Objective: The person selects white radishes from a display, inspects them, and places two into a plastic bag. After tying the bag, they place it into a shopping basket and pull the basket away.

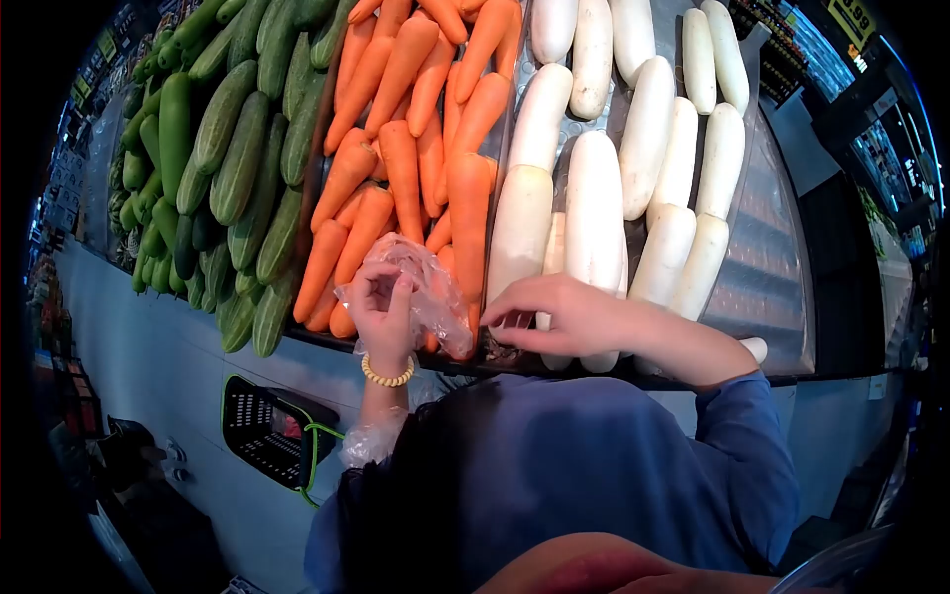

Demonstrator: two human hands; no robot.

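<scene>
Carrots and white radishes are lying in separate rows, apparently keeping the kinds apart. Above the carrots' near edge, the left hand, fingers nearly closed, is gripping a crumpled plastic bag, probably so the film cannot slip. The right hand, half-open and seemingly empty, is hovering by the radishes; contact cannot be told.

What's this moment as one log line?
left hand: holding plastic bag; bag: over carrots; right hand: at white radishes; right grasp: unclear
</scene>
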